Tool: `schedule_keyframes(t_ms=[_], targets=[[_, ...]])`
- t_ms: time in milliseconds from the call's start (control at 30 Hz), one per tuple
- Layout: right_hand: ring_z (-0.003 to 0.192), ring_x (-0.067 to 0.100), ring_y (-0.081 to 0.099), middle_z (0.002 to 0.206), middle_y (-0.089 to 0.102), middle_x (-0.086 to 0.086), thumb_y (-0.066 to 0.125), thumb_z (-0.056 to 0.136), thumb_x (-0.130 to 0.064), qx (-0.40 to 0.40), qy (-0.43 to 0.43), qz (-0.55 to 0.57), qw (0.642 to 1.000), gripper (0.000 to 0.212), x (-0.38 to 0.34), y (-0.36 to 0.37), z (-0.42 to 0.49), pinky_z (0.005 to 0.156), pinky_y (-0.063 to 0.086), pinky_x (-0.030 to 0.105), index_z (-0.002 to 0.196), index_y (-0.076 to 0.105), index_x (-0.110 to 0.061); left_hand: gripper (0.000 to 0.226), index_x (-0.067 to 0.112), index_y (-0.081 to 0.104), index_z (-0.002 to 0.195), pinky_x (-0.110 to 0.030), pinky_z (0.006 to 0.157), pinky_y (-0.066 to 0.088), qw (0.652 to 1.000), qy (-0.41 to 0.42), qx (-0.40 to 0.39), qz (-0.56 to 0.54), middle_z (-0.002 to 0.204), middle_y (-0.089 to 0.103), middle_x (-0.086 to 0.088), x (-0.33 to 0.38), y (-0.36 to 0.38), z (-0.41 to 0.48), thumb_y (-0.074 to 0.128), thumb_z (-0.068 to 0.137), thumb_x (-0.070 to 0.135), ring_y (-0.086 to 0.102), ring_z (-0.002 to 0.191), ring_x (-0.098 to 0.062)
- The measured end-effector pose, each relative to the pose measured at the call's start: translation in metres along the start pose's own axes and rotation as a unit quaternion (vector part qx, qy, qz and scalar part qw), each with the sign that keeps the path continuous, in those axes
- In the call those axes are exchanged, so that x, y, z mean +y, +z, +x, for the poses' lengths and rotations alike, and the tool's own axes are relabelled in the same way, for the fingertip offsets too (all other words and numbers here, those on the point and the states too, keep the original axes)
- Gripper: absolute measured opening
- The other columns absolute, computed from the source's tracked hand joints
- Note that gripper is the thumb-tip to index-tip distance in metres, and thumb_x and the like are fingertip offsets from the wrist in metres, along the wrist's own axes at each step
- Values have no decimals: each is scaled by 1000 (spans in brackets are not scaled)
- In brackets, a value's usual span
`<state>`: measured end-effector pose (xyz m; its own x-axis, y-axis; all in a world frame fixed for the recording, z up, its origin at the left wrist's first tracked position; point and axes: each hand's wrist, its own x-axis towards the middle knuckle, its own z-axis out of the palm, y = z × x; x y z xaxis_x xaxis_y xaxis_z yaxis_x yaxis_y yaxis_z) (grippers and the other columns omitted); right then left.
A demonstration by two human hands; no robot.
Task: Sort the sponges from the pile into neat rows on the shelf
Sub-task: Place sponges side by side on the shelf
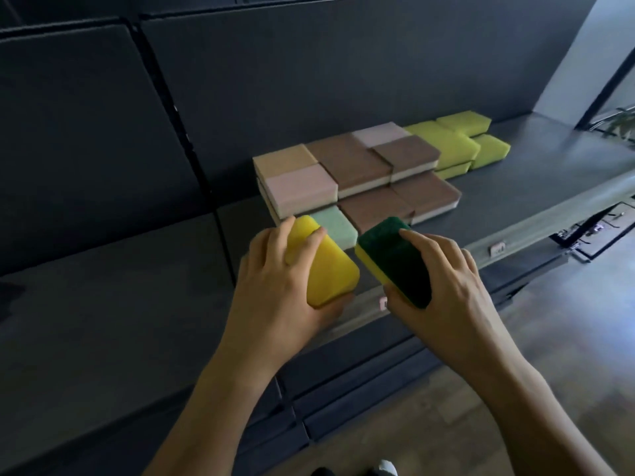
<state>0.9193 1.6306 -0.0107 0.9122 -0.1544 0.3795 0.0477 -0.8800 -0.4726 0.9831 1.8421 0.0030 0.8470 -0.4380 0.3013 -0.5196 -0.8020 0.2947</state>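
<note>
- My left hand point(275, 269) is wrapped tight around a yellow sponge point(324, 266), just near the front of the shelf point(515, 201).
- My right hand point(446, 269) squeezes a green-topped sponge point(395, 255) right beside it.
- I think a bump could knock the tidy stacks point(350, 173) far behind.
- A mint sponge point(335, 225) sits close, so I might push it crooked.
- I see small tags point(497, 249) on the shelf edge, too blurry to read.

Left hand point(275, 286) grips a yellow sponge point(323, 266), right hand point(443, 280) a green-topped sponge point(395, 259), before the shelf point(515, 197)
</note>
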Motion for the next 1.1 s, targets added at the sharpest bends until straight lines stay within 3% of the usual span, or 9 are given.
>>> schedule_keyframes(t_ms=[367, 533, 700, 900, 1100], targets=[[117, 30, 50, 134, 53, 6, 77, 78, -30, -27, -30, -4, 999, 72, 92, -22, 32, 90, 37, 32, 142, 46, -19, 89, 32, 26, 149, -49, 107, 33, 998, -41, -39, 21, 157, 16, -5, 62, 60, 52, 50, 75, 75, 18, 140, -29], [117, 30, 49, 134, 52, 6, 76, 79, -29, -37, -40, 0, 998, 72, 110, -29, 38, 89, 45, 38, 143, 44, -20, 96, 33, 20, 152, -54, 113, 23, 996, -68, -44, 26, 161, 3, -5, 72, 68, 55, 44, 72, 82, 3, 147, -32], [118, 28, 47, 137, 50, 5, 76, 79, -31, -45, -39, 0, 998, 73, 112, -27, 41, 87, 50, 43, 144, 43, -21, 99, 31, 20, 153, -55, 115, 14, 997, -51, -43, 47, 162, 3, -6, 72, 63, 52, 43, 72, 84, -3, 149, -32], [117, 29, 49, 136, 51, 6, 76, 79, -31, -46, -39, -9, 998, 73, 104, -23, 42, 87, 50, 41, 144, 43, -20, 96, 31, 16, 153, -47, 114, 4, 997, -26, -64, 43, 162, 3, -5, 64, 59, 50, 29, 76, 86, -3, 148, -29], [120, 29, 48, 138, 50, 6, 74, 79, -32, -37, -25, -27, 999, 74, 104, -29, 44, 91, 51, 47, 144, 42, -21, 101, 33, 18, 153, -48, 112, 9, 998, 5, -53, 19, 162, 4, -4, 69, 46, 63, 29, 71, 91, -2, 149, -28]])
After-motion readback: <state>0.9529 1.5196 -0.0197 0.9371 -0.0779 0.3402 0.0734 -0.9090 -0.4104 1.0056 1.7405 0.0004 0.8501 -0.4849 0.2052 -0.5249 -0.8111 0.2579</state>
